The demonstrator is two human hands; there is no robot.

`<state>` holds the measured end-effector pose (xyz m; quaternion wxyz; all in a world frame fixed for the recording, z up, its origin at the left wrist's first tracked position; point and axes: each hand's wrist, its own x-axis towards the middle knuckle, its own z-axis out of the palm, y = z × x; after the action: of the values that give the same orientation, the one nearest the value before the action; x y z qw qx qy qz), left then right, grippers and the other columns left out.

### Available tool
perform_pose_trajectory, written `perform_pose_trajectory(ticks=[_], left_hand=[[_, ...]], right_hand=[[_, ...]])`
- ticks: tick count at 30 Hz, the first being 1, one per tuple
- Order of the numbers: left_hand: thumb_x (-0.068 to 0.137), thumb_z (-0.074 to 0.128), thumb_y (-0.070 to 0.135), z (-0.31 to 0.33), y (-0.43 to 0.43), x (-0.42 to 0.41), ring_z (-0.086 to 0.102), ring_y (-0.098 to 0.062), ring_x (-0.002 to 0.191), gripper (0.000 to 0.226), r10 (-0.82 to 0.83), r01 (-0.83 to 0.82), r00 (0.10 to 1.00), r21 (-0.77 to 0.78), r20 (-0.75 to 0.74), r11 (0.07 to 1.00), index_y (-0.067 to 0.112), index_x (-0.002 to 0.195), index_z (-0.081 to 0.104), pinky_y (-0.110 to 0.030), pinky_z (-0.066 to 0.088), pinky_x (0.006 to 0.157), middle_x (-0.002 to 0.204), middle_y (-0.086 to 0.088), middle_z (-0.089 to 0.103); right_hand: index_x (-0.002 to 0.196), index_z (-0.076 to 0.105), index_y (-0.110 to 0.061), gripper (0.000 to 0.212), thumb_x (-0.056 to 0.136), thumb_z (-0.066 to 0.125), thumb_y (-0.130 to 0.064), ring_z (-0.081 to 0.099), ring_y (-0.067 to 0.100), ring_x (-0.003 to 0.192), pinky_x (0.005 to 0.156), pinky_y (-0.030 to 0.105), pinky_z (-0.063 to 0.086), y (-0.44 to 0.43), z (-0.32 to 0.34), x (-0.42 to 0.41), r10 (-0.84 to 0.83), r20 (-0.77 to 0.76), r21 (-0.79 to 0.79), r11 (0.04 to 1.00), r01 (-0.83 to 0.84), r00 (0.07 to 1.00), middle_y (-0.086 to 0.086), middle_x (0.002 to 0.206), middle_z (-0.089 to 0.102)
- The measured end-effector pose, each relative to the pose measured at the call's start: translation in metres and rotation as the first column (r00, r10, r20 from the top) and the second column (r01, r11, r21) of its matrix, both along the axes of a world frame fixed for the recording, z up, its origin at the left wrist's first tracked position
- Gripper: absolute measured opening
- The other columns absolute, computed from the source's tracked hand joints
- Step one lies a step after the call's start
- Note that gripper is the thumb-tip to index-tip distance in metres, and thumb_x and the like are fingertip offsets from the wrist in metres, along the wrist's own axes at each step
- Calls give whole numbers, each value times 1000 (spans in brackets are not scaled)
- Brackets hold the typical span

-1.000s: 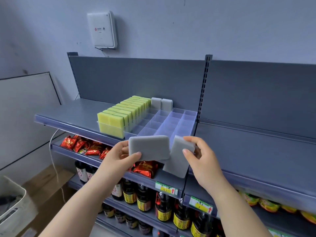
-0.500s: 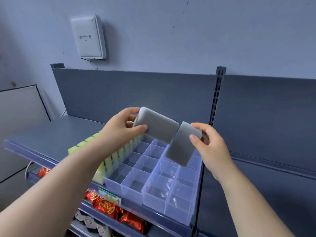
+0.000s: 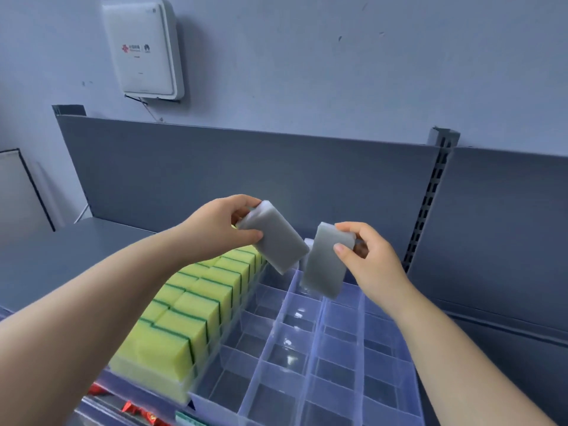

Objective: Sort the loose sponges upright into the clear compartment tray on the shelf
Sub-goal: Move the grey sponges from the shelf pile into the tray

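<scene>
Now both hands are farther back over the clear compartment tray (image 3: 319, 333) than half a second ago, and the view sits closer and looks down more steeply. Two grey sponges are in the air, one per hand. The left hand (image 3: 221, 229) has its fingers (image 3: 246, 236) and thumb clamped on the upper end of the left grey sponge (image 3: 276, 241), which tilts down to the right. The right hand (image 3: 372, 259) pinches the right grey sponge (image 3: 322, 265) by its top, nearly upright, lower than before, with its bottom edge at the rear compartments; whether it is already inside one cannot be told. The two sponges' near corners almost meet. The tray rests on the grey shelf (image 3: 61, 259). Two columns of yellow-green sponges (image 3: 190, 309) stand upright along its left side; the left forearm covers some, so their number cannot be counted. Four columns of open compartments lie to their right, cut off by the bottom edge. A pale sliver between the held sponges is too hidden to identify. One white wall box (image 3: 144, 47) hangs above, and red packets (image 3: 135, 408) peek out below.
</scene>
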<state>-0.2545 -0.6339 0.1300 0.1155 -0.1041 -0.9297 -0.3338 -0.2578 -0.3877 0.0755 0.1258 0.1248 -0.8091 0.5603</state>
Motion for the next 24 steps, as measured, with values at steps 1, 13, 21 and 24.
perform_pose_trajectory(ticks=[1, 13, 21, 24], left_hand=[[77, 70, 25, 0, -6, -10, 59, -1, 87, 42, -24, 24, 1000, -43, 3, 999, 36, 115, 55, -21, 49, 75, 98, 18, 63], [77, 63, 27, -18, -17, -95, 55, -10, 94, 49, -359, 385, 923, -353, 139, 853, 38, 123, 51, -29, 48, 82, 106, 17, 59], [78, 58, 23, -29, -1, -105, 53, -14, 101, 48, -477, 520, 853, -435, 213, 735, 37, 123, 50, -34, 48, 86, 112, 10, 58], [77, 57, 22, -27, 1, -106, 51, -12, 102, 49, -499, 529, 844, -456, 196, 716, 36, 124, 51, -31, 47, 86, 111, 10, 57]], right_hand=[[107, 58, -33, 26, 89, 58, -15, 56, 5, 86, 70, 10, 45, -5, 1, -6, -18, -7, 23, 1000, 18, 1000, -12, 100, 60], [102, 57, -38, 28, 87, 60, -15, 56, 7, 99, 85, 25, 47, -27, -13, -32, -203, 34, 163, 967, 195, 978, -14, 112, 57], [98, 54, -44, 31, 87, 59, -15, 58, 6, 96, 78, 15, 43, -27, -20, -24, -246, 69, 207, 952, 227, 967, -16, 109, 57], [98, 54, -45, 31, 87, 59, -16, 57, 5, 96, 78, 14, 42, -29, -21, -22, -244, 69, 214, 951, 225, 967, -17, 109, 58]])
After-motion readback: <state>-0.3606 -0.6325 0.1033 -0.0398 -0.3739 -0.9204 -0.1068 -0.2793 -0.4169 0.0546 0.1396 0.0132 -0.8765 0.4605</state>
